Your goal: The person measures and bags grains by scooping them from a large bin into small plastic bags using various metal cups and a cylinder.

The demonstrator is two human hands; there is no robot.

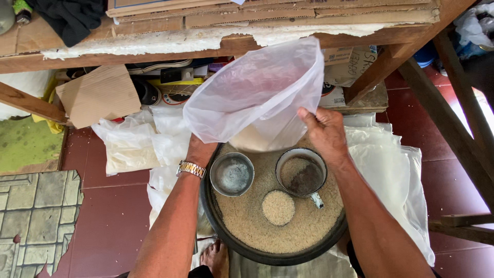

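Both my hands hold a thin clear plastic bag point(257, 87) with rice at its bottom, over a wide black basin point(221, 229) filled with rice. My left hand point(199, 149), with a metal watch on the wrist, is mostly hidden behind the bag's lower left. On the bag's right edge my right hand point(325, 131) grips the plastic. In the rice sit an empty metal cup point(232, 174), an enamel mug point(301, 172) with some rice in it, and a small rice-filled measure point(278, 207).
A wooden table point(154, 44) stacked with cardboard stands just beyond, with slanted wooden legs point(447, 118) at right. Plastic sheets point(391, 164) and bags lie under and around the basin on red floor tiles. My bare foot point(217, 257) is by the basin's near rim.
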